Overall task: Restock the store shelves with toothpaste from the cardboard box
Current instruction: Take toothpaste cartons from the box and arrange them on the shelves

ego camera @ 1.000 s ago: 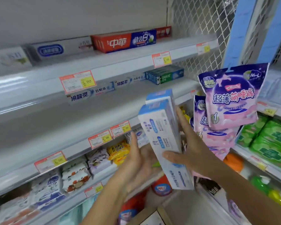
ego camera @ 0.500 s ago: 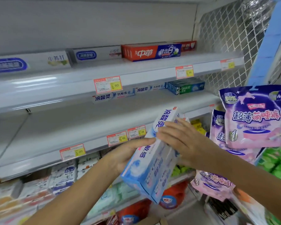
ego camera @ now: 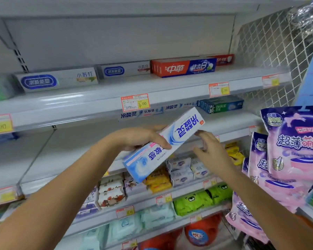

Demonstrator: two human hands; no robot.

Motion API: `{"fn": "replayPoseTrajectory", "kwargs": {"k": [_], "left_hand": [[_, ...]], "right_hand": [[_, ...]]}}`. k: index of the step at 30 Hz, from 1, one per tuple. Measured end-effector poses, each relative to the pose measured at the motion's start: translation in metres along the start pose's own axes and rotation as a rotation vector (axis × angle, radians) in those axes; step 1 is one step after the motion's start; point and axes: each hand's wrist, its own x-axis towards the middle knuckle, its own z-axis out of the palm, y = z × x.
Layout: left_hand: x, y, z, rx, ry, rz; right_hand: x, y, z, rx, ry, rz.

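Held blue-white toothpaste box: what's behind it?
Behind the toothpaste box, gripped by the left hand: the middle shelf's front edge and, farther back, matching boxes lying flat. The stretch of edge directly behind it and most left fingers are covered.

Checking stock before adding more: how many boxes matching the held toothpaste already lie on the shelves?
2. Left box: below the 5.00 price tag. Right box: between it and the green boxes. Others may hide behind; a blurred blue item far left is unclear.
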Motion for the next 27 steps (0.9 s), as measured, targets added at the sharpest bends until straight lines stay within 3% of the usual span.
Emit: {"fn": "replayPoseTrajectory", "kwargs": {"k": [3,6,10,13,15,20,27], "left_hand": [[0.009,0.010,-0.010,0.300,0.110,0.000],[0.019,0.012,-0.017,0.570,0.247,-0.012],[0.022,0.008,-0.016,0.324,0.244,0.013],[0.024,0.002,0.001,0.090,0.250,0.056],[0.029,-0.005,0.020,0.067,0.287,0.095],[0.037,-0.029,0.050,-0.088,0.317,0.199],[0.033,-0.038,0.083,-0.188,0.416,0.260]], "right_hand": [[0.021,0.006,0.003,-0.037,-0.020,0.055],[0.034,0.003,0.003,0.162,-0.095,0.150],[0.027,-0.017,0.000,0.904,-0.152,0.340],[0.011,-0.032,0.007,1.148,-0.321,0.387],[0.003,-0.042,0.011,1.192,-0.355,0.399],[-0.009,-0.048,0.002,1.082,-0.215,0.427],[-0.017,-0.041,-0.021,0.826,-0.288,0.365]]}}
